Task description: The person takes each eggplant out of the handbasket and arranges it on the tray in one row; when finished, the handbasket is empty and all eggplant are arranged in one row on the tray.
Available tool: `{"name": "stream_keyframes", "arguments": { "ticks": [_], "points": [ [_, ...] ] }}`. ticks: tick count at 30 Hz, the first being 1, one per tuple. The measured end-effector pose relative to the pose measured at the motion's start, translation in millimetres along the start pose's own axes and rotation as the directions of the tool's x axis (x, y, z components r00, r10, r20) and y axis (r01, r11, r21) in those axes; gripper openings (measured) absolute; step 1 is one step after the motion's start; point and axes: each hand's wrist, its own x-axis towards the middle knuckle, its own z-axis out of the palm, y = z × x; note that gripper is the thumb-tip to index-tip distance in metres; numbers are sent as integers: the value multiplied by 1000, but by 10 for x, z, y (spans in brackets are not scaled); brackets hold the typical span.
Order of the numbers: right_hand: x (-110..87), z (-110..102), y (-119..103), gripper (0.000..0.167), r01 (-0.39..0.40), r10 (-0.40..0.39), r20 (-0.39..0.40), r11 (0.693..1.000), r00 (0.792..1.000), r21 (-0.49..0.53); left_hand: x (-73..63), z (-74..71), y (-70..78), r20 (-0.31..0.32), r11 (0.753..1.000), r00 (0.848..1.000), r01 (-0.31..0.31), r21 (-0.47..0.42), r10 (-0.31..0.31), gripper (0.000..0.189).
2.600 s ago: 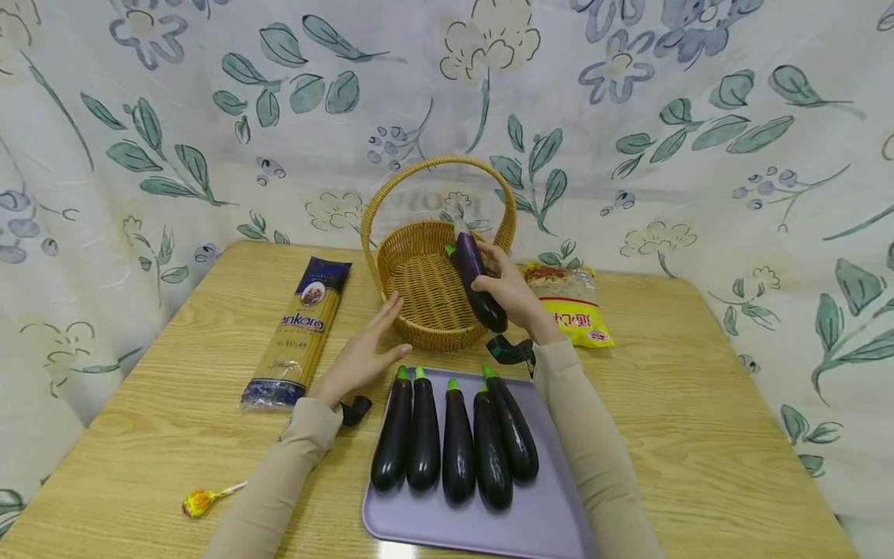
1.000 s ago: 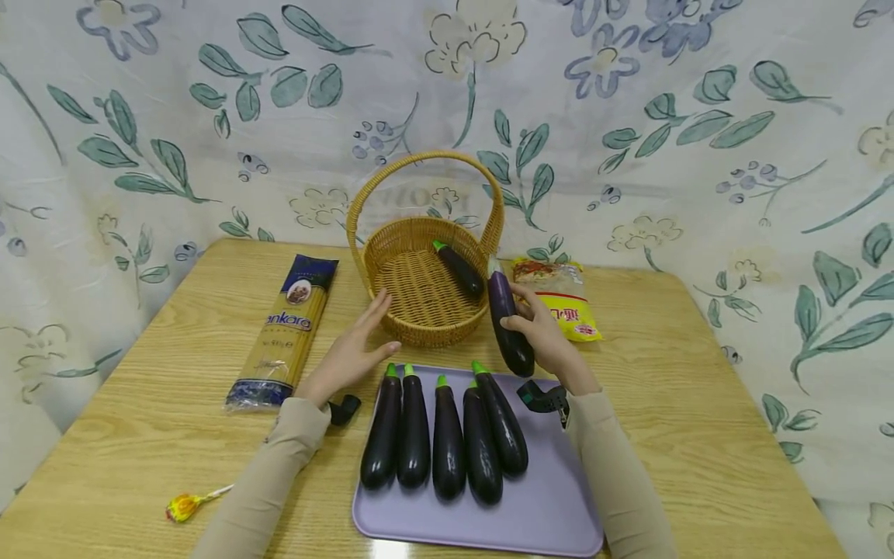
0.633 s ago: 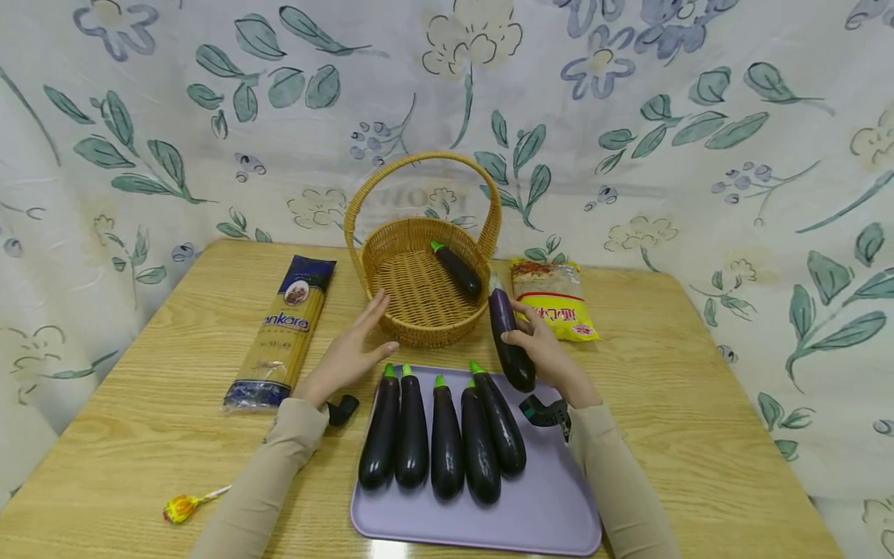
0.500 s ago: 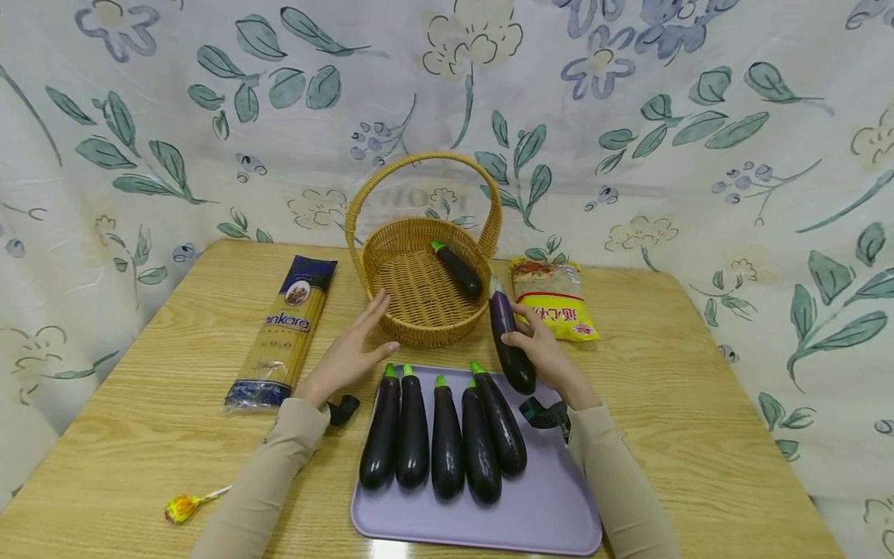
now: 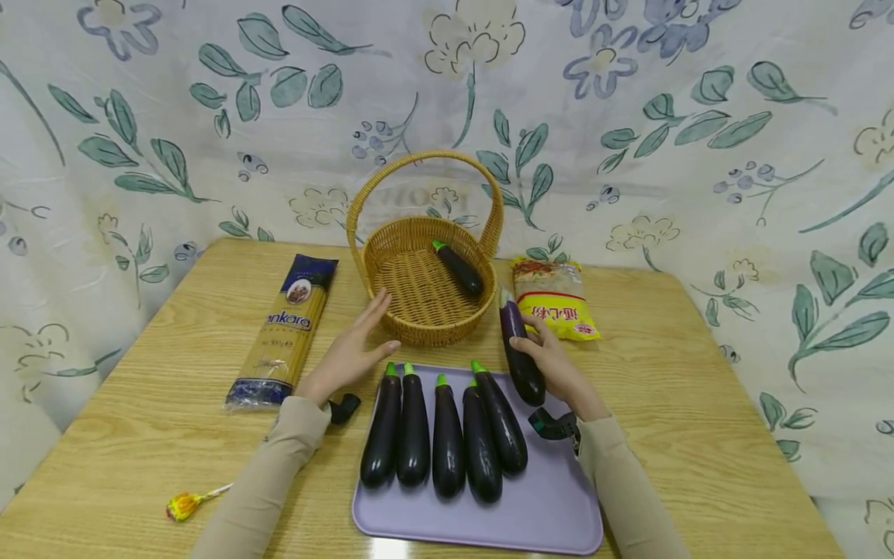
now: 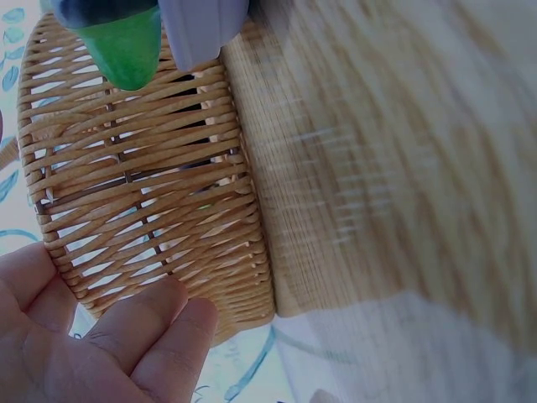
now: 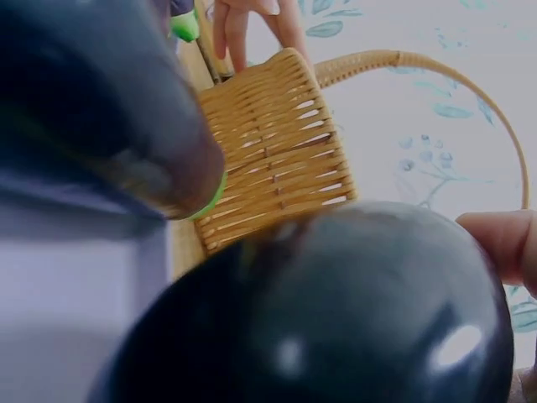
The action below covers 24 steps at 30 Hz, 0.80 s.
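In the head view my right hand (image 5: 555, 365) grips a dark purple eggplant (image 5: 520, 353) with a pale stem end, above the upper right part of the lilac tray (image 5: 552, 505). Its rounded bottom fills much of the right wrist view. Several eggplants (image 5: 448, 442) with green stem ends lie side by side on the tray. Behind it stands a wicker basket (image 5: 433, 334) with a tall handle, and one smaller eggplant (image 5: 459, 268) lies inside at the right. My left hand (image 5: 349, 353) has its fingers spread at the basket's left front; in the left wrist view its fingertips (image 6: 172, 294) touch or nearly touch the weave.
A blue-topped pack of spaghetti (image 5: 286, 334) lies left of the basket. On the right is a yellow bag of dry food (image 5: 555, 299). A wrapped lollipop (image 5: 185, 506) rests near my left sleeve. A floral cloth (image 5: 628, 155) hangs behind the wooden table (image 5: 698, 435).
My right hand has carried the eggplant from over the basket, right and toward me, to above the tray's upper right. The left hand has stayed at the basket.
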Motion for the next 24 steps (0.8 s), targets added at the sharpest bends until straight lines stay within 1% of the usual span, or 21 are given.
{"name": "stream_keyframes", "arguments": {
  "ticks": [5, 7, 12, 15, 19, 22, 24],
  "points": [
    [-23, 6, 53, 66, -50, 50, -3, 999, 999, -18, 8, -12, -1, -4, 1000, 1000, -2, -3, 2, 81],
    [-45, 16, 66, 64, -62, 62, -12, 998, 998, -22, 13, -12, 2, -1, 1000, 1000, -3, -8, 3, 80],
    [-96, 27, 119, 60, -53, 52, -23, 999, 998, -6, 25, -14, 1, 7, 1000, 1000, -7, -8, 7, 81],
    [-124, 21, 160, 64, -35, 35, -14, 999, 999, 2, 34, -16, -6, 6, 1000, 1000, -7, -7, 7, 81],
    [-179, 3, 195, 68, -19, 19, 5, 999, 1000, 41, 40, -11, -16, 0, 1000, 1000, -6, 0, 6, 81],
    [-214, -12, 227, 64, -35, 35, 8, 996, 999, 76, 34, -5, -14, 2, 1000, 1000, -8, 2, 8, 80],
    [-241, -15, 243, 59, -48, 48, 2, 996, 999, 81, 27, -6, -9, 5, 1000, 1000, -10, -1, 10, 80]
  ]
}}
